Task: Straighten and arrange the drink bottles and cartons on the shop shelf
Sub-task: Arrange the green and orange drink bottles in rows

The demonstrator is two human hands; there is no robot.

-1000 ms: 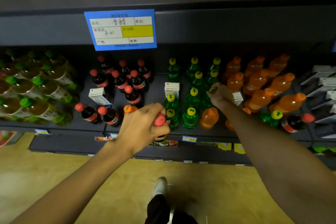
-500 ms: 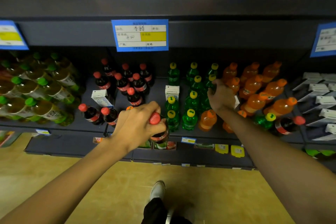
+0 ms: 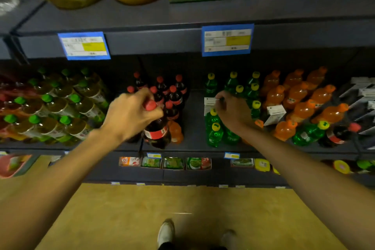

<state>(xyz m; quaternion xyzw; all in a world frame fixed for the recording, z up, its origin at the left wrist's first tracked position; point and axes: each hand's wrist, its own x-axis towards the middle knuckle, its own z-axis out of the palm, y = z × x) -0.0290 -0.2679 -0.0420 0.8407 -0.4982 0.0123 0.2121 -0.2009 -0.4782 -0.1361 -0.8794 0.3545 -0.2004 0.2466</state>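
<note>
Left hand point(image 3: 129, 113) clamped round cola bottle point(image 3: 157, 131) neck; right hand point(image 3: 233, 111) pinching carton point(image 3: 209, 103).

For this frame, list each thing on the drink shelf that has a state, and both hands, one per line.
left hand: grips the cola bottle by its neck
cola bottle: held, tilted, at the shelf front
right hand: fingers curled at the white carton among the green bottles
white carton: upright, pinched at its top
green bottle: lying on its side
second cola bottle: lying on its side
second white carton: tilted among the orange bottles
</note>
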